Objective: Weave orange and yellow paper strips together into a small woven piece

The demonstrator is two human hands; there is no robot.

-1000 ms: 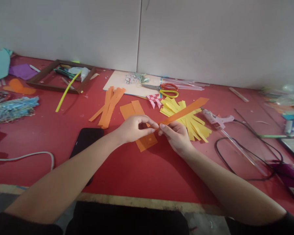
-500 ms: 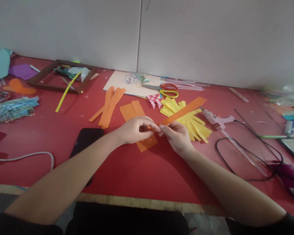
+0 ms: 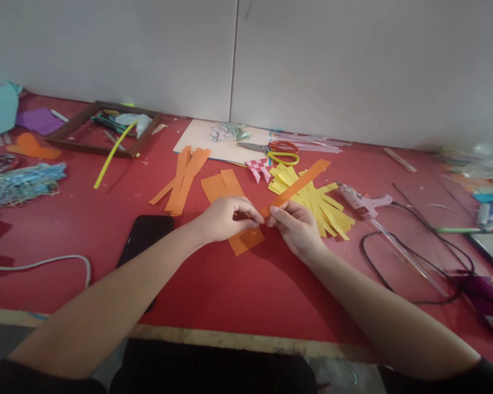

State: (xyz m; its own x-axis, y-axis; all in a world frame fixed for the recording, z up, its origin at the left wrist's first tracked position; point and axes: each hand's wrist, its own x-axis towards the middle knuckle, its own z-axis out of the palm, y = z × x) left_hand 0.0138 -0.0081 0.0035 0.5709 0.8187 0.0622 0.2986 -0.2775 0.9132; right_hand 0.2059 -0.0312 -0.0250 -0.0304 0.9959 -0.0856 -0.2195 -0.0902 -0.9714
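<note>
An orange paper strip slants up to the right, pinched near its lower end by my right hand. My left hand closes its thumb and fingertips at that same lower end. Beneath my left hand lie wider orange paper pieces, partly covered by it. Behind the held strip spreads a pile of yellow paper strips. More orange strips lie crossed to the left. A pink checkered woven paper piece rests just beyond my hands.
Scissors lie on a pale sheet at the back. A pink glue gun with a looping black cord is at right. A black phone sits under my left forearm. A brown frame stands at back left.
The orange strip has shifted slightly down and left, its far end now short of the glue gun's tip. My right thumb sits a little higher along the strip.
</note>
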